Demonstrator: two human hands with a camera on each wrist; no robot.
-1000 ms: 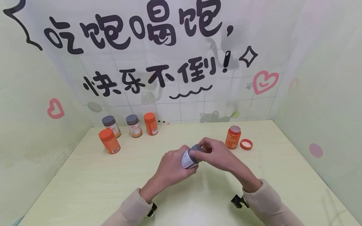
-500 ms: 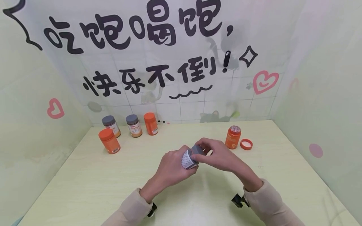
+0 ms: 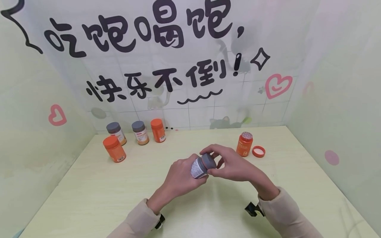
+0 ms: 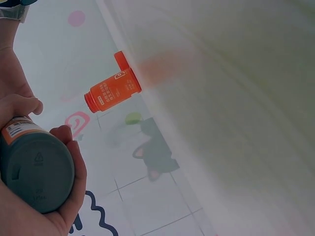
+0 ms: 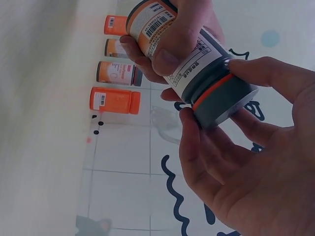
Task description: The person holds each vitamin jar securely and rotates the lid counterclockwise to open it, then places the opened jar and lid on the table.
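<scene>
My left hand (image 3: 181, 175) grips a pill bottle (image 3: 197, 169) with a white and orange label, tilted up to the right over the table. Its dark grey base (image 4: 38, 169) faces the left wrist camera. Around the grey cap (image 3: 209, 161) at the bottle's upper end, my right hand (image 3: 233, 163) holds on with curled thumb and fingers. In the right wrist view an orange-red ring (image 5: 212, 92) shows between the cap and the bottle's neck. My left thumb (image 5: 172, 54) lies across the label.
Right of the hands stands an uncapped orange bottle (image 3: 245, 145) with a printed seal on its mouth. Its red lid (image 3: 258, 151) lies upturned beside it. At the back left are two orange bottles (image 3: 114, 150) (image 3: 158, 131) and two grey-capped ones (image 3: 140, 133) (image 3: 114, 127).
My right hand has turned about the cap, its thumb moving down and the fingers over the top. More of the cap shows now. The left hand keeps its grip almost unmoved.
</scene>
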